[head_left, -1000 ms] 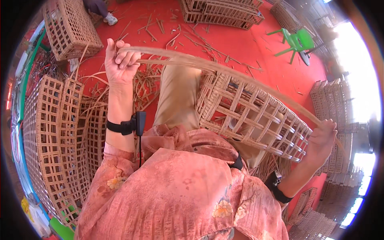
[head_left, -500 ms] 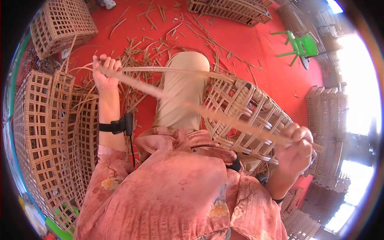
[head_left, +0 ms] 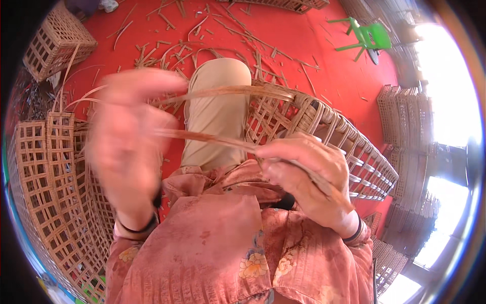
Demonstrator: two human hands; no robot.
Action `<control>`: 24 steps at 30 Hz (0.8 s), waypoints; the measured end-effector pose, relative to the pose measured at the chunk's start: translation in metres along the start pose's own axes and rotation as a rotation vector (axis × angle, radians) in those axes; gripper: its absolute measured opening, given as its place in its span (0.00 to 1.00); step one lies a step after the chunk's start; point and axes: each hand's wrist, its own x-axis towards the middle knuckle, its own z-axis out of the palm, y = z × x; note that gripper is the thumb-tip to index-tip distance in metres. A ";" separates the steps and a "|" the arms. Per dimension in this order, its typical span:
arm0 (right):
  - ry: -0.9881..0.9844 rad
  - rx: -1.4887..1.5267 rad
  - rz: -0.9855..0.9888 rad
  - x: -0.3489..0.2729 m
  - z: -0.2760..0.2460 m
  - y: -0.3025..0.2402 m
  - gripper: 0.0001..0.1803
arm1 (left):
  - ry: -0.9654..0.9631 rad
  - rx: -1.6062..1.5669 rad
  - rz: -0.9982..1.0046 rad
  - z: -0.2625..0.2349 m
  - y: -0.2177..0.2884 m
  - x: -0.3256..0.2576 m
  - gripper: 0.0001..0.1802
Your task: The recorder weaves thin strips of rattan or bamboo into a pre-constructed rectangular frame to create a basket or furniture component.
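Observation:
A long thin bamboo strip [head_left: 212,138] runs between both my hands, close to my chest. My left hand [head_left: 129,142] is blurred and raised at the left, closed around one part of the strip. My right hand [head_left: 304,172] pinches the strip lower at the right. A second length of strip [head_left: 228,92] curves back from the left hand to the rim of an open-weave bamboo basket [head_left: 349,147] that rests by my right knee. My beige trouser leg [head_left: 217,111] stretches out between them.
Woven lattice panels [head_left: 45,182] are stacked at my left. A finished crate [head_left: 55,40] stands at the far left, more stacks [head_left: 410,121] at the right. Loose bamboo scraps [head_left: 202,30] litter the red floor. A small green plastic chair [head_left: 369,35] stands at the far right.
Both hands have drawn in toward my chest and closer together. The strip, first stretched wide above the basket, now runs short between them, and the left hand moves fast.

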 end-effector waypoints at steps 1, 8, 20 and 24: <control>-0.002 -0.007 -0.057 0.001 0.002 -0.001 0.12 | -0.297 0.114 0.188 0.011 0.008 0.010 0.23; 0.146 0.041 0.137 -0.018 -0.007 -0.005 0.14 | -0.486 -0.126 0.120 0.058 -0.009 0.001 0.15; 0.525 0.020 0.283 -0.045 -0.012 0.020 0.19 | -0.111 0.050 0.011 0.065 -0.001 0.001 0.06; 0.602 0.036 0.191 -0.044 -0.008 0.025 0.18 | -0.182 0.017 -0.032 0.061 0.001 0.000 0.06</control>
